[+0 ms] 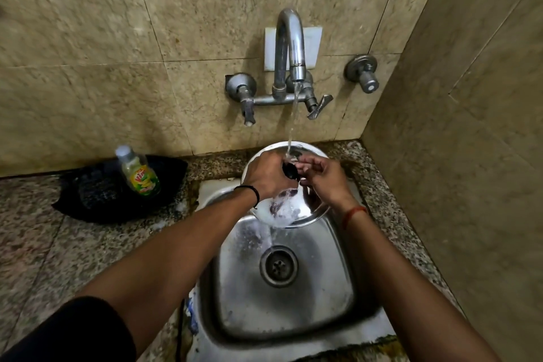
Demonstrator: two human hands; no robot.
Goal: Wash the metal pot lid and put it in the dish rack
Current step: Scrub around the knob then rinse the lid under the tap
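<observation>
Water from the curved chrome tap (pixel 289 47) falls onto the round steel pot lid (pixel 305 209), tilted over the square steel sink (pixel 332 282). Left hand (pixel 266 175) fingers grasp its black knob (pixel 290 171); right hand (pixel 324 178) fingers curl against the lid beside it.

1 head-worn wide-angle camera looks forward and steeply down from close above the sink (pixel 346 247), facing the tiled wall (pixel 117 38) and tap (pixel 289 47).

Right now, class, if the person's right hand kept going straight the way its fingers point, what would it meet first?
The right hand points left toward the black knob on the round metal pot lid; it would probably meet that knob first, then the left hand gripping it. Depth is unclear.
</observation>
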